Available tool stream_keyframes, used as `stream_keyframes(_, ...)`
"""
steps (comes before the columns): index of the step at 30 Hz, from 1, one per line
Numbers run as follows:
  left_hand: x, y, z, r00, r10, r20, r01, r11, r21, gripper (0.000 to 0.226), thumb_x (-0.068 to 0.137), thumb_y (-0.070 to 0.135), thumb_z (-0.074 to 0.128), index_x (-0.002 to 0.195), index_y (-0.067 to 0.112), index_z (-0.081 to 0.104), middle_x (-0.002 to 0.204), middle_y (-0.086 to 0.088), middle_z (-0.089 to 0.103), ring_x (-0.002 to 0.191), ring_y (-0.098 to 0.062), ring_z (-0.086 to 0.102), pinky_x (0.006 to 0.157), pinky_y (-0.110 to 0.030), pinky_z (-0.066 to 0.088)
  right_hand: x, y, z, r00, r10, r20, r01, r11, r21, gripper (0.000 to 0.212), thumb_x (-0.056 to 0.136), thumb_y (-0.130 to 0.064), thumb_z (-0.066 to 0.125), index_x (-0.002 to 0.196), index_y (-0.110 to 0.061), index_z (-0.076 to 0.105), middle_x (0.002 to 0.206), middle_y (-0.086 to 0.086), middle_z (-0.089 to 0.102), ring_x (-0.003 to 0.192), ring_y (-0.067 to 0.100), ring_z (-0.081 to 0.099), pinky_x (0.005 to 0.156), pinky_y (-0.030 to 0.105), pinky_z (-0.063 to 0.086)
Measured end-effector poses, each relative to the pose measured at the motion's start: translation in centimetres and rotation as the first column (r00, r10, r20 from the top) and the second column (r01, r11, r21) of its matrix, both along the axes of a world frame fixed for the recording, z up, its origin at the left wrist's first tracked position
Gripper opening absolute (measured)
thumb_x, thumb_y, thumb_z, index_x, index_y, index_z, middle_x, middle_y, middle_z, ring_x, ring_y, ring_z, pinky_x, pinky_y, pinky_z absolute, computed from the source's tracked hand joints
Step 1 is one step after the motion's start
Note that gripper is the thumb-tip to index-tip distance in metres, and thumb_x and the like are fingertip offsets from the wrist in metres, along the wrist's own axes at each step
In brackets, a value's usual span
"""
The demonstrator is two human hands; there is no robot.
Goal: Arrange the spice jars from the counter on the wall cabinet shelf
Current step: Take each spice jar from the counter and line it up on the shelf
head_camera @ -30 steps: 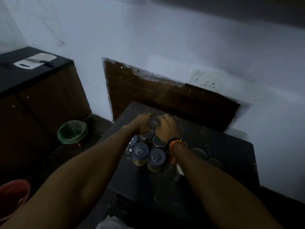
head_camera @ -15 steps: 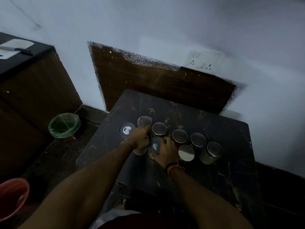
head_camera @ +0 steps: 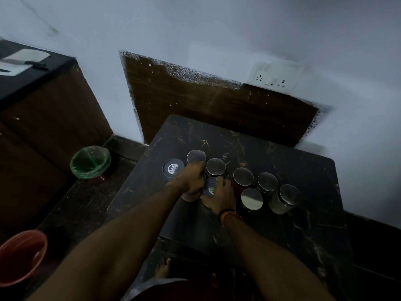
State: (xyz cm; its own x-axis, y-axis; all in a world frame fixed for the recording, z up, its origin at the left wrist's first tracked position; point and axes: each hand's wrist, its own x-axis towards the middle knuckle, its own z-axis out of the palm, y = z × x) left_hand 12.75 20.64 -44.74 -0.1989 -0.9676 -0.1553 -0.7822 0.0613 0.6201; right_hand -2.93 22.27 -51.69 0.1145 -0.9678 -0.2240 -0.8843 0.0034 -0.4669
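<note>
2 hands point(head_camera: 192, 179) point(head_camera: 221, 197) curl fingers point(head_camera: 219, 181) around 2 front jars point(head_camera: 210, 189)

A dim home kitchen: steel-lidded spice jars point(head_camera: 243, 177) cluster on a dark marble counter point(head_camera: 282, 224) around the fingers point(head_camera: 196, 170), a lined bin point(head_camera: 90, 161) on the floor to their left, a wall socket point(head_camera: 273, 77) beyond them.

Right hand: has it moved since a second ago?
Yes. The right hand has drawn back from the far edge of the table toward the person, onto a near jar.
</note>
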Motion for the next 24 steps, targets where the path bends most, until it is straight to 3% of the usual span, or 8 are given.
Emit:
stream_keyframes(4, 0.3, -0.9, -0.1, 0.998, 0.028, -0.060, -0.030, 0.999, -0.038, 0.030, 0.086, 0.005, 0.055, 0.115, 0.010, 0.058, 0.104, -0.004, 0.063, 0.094, -0.021, 0.061, 0.079, -0.036, 0.053, -1.0, 0.2, 0.9, 1.000, 0.028, 0.010, -0.026, 0.992, -0.121, 0.086, 0.071, -0.049, 0.080, 0.141, -0.020, 0.041, 0.129, 0.009, 0.046, 0.116, 0.029, 0.051, 0.088, 0.035, 0.048)
stream_keyframes(10, -0.3, -3.7, 1.1, 0.988, -0.013, -0.153, 0.005, 0.998, -0.058, 0.016, 0.095, 0.017, 0.057, 0.109, 0.023, 0.058, 0.098, 0.006, 0.059, 0.087, -0.006, 0.059, 0.072, -0.021, 0.045, -3.0, -2.5, 6.6, 0.989, 0.102, 0.106, -0.082, 0.980, -0.182, 0.075, 0.068, -0.054, 0.082, 0.129, -0.026, 0.049, 0.125, 0.002, 0.049, 0.108, 0.023, 0.055, 0.087, 0.036, 0.050)
stream_keyframes(14, -1.2, -4.9, 3.1, 0.913, 0.173, -0.370, -0.164, 0.985, 0.056, 0.017, 0.103, 0.020, 0.047, 0.104, 0.018, 0.064, 0.097, 0.002, 0.065, 0.088, -0.010, 0.062, 0.071, -0.023, 0.046, -4.3, -5.3, 11.7, 0.961, 0.119, 0.249, -0.069, 0.977, -0.200, 0.070, 0.064, -0.039, 0.087, 0.125, -0.032, 0.054, 0.119, -0.007, 0.049, 0.109, 0.017, 0.055, 0.082, 0.027, 0.047)
stream_keyframes(16, -2.0, -4.9, 4.8, 0.718, 0.350, -0.602, -0.226, 0.935, 0.274, 0.028, 0.105, 0.024, 0.043, 0.093, 0.013, 0.066, 0.090, -0.004, 0.068, 0.092, -0.023, 0.063, 0.074, -0.035, 0.052, -4.7, -6.4, 14.2, 0.919, 0.125, 0.373, -0.046, 0.976, -0.214, 0.066, 0.065, -0.026, 0.089, 0.123, -0.030, 0.058, 0.121, -0.007, 0.052, 0.110, 0.015, 0.056, 0.082, 0.026, 0.049)
stream_keyframes(18, -2.3, -4.5, 6.0, 0.454, 0.503, -0.735, -0.104, 0.850, 0.517, 0.040, 0.106, 0.039, 0.039, 0.103, 0.012, 0.068, 0.095, -0.009, 0.074, 0.099, -0.028, 0.067, 0.072, -0.035, 0.057, -5.1, -7.1, 16.1, 0.829, 0.134, 0.543, -0.035, 0.981, -0.188, 0.062, 0.066, -0.017, 0.088, 0.121, -0.028, 0.061, 0.122, -0.003, 0.057, 0.108, 0.015, 0.060, 0.088, 0.036, 0.056)
stream_keyframes(19, -2.3, -4.3, 6.2, 0.372, 0.544, -0.752, 0.001, 0.810, 0.586, 0.047, 0.104, 0.049, 0.036, 0.113, 0.014, 0.066, 0.105, -0.012, 0.074, 0.106, -0.031, 0.067, 0.075, -0.038, 0.060, -5.3, -7.2, 16.9, 0.767, 0.132, 0.628, -0.033, 0.985, -0.167, 0.061, 0.066, -0.016, 0.087, 0.120, -0.027, 0.062, 0.122, -0.003, 0.059, 0.107, 0.014, 0.063, 0.088, 0.036, 0.057)
stream_keyframes(22, -2.0, -4.0, 6.3, 0.112, 0.603, -0.790, 0.321, 0.730, 0.603, 0.062, 0.099, 0.060, 0.035, 0.136, 0.016, 0.055, 0.136, -0.027, 0.058, 0.127, -0.045, 0.053, 0.100, -0.060, 0.048, -5.7, -7.7, 18.6, 0.612, 0.143, 0.778, -0.037, 0.988, -0.152, 0.059, 0.063, -0.016, 0.078, 0.120, -0.025, 0.065, 0.122, -0.007, 0.063, 0.104, 0.005, 0.065, 0.080, 0.024, 0.056)
stream_keyframes(24, -2.4, -3.9, 6.7, -0.019, 0.599, -0.800, 0.402, 0.738, 0.542, 0.061, 0.099, 0.054, 0.040, 0.142, 0.012, 0.049, 0.141, -0.029, 0.052, 0.131, -0.047, 0.049, 0.104, -0.061, 0.044, -6.1, -8.0, 19.3, 0.533, 0.136, 0.835, -0.024, 0.989, -0.146, 0.056, 0.065, -0.012, 0.073, 0.120, -0.021, 0.067, 0.124, -0.005, 0.065, 0.107, 0.006, 0.065, 0.081, 0.024, 0.055)
